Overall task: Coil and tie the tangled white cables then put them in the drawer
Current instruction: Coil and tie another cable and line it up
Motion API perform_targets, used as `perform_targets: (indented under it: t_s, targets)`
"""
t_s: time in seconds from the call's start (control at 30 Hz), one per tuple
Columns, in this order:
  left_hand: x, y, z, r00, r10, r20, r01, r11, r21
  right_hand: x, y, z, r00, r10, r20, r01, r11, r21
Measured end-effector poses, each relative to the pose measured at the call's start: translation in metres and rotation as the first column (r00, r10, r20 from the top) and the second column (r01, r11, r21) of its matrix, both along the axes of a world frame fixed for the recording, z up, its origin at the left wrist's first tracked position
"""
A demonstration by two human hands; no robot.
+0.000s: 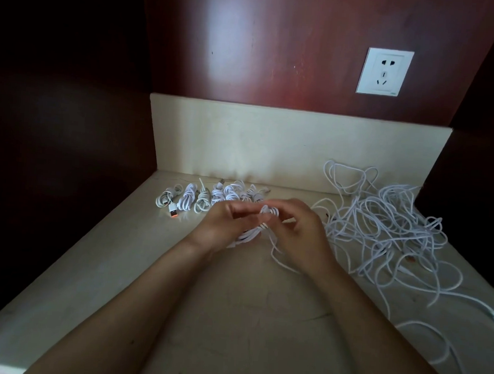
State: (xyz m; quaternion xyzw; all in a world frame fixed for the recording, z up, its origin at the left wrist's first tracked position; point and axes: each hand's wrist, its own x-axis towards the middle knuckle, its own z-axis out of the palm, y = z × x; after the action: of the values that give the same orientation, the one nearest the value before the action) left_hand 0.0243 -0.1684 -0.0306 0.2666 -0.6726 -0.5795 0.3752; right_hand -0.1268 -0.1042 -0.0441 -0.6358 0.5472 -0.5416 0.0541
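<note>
Holding anything, those two hands?

Yes. Both forearms reach in from the near edge and meet low over the bench point(232, 316). The left hand point(223, 223) grips a half-wound cable point(251, 234), fingers point(247, 208) curled round the bundle. The right hand point(301, 230) pinches the wrap at its top.

And the other cables?

A row of tied coils point(210, 197) lies just behind the hands. The tangled pile point(388, 227) sprawls on the bench to the right, below the wall socket point(385, 72).
</note>
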Motion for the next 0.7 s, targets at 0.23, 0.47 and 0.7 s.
perform_targets:
  t_s: [0.23,0.47,0.7]
  targets:
    - [0.004,-0.008,-0.002,0.98,-0.103,0.168,0.123,0.986,-0.113,0.006,-0.003,0.0,0.992,-0.097,0.079,0.1,0.994,-0.035]
    - [0.01,-0.01,-0.004,0.948,-0.1,0.302,0.177,0.954,-0.241,0.004,-0.001,0.0,0.997,-0.066,0.049,0.061,0.993,0.101]
    - [0.025,-0.022,0.006,0.971,-0.044,0.233,0.13,0.92,-0.369,0.008,0.004,0.0,0.999,-0.052,-0.006,0.053,0.988,0.144]
